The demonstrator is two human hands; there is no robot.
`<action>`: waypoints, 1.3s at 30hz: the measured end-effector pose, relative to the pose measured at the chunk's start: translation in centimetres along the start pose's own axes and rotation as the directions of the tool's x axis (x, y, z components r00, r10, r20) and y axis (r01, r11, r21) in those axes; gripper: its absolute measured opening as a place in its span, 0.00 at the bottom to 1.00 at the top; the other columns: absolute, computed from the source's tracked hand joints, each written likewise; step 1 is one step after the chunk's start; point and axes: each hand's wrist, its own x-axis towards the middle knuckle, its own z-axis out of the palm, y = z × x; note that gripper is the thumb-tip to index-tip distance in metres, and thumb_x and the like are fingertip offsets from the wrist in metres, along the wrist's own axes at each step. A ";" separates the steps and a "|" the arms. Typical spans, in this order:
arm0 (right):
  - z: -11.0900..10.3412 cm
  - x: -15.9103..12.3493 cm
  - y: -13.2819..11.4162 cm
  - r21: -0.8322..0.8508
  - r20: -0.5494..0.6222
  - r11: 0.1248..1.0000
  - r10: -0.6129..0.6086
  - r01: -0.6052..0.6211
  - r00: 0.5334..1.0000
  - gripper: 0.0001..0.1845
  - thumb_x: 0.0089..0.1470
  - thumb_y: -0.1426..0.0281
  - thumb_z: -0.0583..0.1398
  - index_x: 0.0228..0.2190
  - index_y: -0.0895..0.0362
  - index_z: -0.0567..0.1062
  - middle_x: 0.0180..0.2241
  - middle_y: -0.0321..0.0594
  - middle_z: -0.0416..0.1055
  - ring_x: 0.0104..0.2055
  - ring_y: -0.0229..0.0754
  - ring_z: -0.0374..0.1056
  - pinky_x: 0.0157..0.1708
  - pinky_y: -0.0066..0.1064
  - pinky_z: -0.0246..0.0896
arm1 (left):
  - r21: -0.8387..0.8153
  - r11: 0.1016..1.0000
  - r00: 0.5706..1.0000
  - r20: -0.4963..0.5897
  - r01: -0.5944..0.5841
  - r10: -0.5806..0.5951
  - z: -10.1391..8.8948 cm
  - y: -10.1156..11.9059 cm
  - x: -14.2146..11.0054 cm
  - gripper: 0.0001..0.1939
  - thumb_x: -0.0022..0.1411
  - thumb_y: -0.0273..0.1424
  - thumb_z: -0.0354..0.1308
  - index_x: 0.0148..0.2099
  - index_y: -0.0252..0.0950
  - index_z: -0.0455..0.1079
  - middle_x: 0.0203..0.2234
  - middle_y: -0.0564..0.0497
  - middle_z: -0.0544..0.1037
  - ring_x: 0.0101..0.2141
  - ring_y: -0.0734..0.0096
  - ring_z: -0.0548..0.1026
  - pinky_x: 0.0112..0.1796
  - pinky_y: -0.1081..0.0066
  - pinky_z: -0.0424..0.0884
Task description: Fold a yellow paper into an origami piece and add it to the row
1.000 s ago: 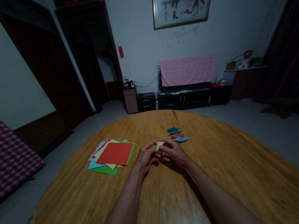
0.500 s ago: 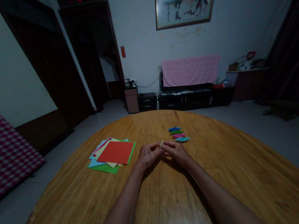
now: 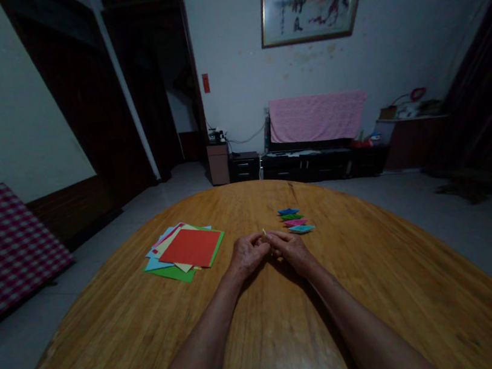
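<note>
In the head view, my left hand [image 3: 247, 256] and my right hand [image 3: 292, 252] sit close together over the table [image 3: 378, 276], with my forearms running in from the bottom edge; the pale yellow paper [image 3: 263, 231] between them has nearly gone from sight: a moment ago a wide triangle showed, and now only a thin tip sticks up past my fingers [image 3: 258, 241]. Both hands are curled almost shut, pinching it from either side; the rest of the paper is hidden in my grip, so I cannot tell its shape. To my left lies a stack of sheets [image 3: 190, 248], red on top, with green, blue and cream edges showing beneath; just beyond my right hand, four small folded pieces [image 3: 296, 222] lie in a short row, blue, green, pink and teal, not touching my hands. Past the table, a checked mattress [image 3: 3, 252] leans at the left; a pink towel [image 3: 318, 118] hangs above a black cabinet [image 3: 321, 165], under a framed painting [image 3: 311, 6].
</note>
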 end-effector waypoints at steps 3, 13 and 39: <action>0.0 0.3 0.4 0.039 -0.004 0.999 0.029 -0.029 1.000 0.24 0.44 0.54 0.63 0.38 0.59 0.79 0.27 0.39 0.73 0.23 0.35 0.62 0.24 0.27 0.55 | 0.158 0.982 0.992 -0.059 -0.105 0.115 0.0 -0.5 0.4 0.16 0.47 0.29 0.60 0.41 0.32 0.75 0.20 0.55 0.70 0.22 0.77 0.64 0.22 0.79 0.57; 0.6 0.3 0.2 -0.013 -0.002 1.000 -0.011 0.011 1.000 0.21 0.42 0.56 0.64 0.33 0.59 0.79 0.29 0.40 0.75 0.27 0.39 0.67 0.27 0.29 0.61 | 0.456 0.819 0.934 0.089 -0.348 0.347 -0.5 -1.1 0.7 0.14 0.52 0.24 0.51 0.37 0.36 0.76 0.27 0.51 0.77 0.29 0.69 0.70 0.33 0.74 0.63; 0.7 0.8 0.8 -0.256 0.001 0.962 -0.097 0.094 0.995 0.17 0.49 0.59 0.57 0.28 0.60 0.76 0.21 0.36 0.69 0.23 0.36 0.63 0.24 0.27 0.59 | 0.672 0.630 0.920 0.256 -0.389 0.295 -1.4 -0.4 0.8 0.14 0.59 0.26 0.45 0.37 0.32 0.72 0.29 0.49 0.76 0.32 0.70 0.71 0.36 0.73 0.65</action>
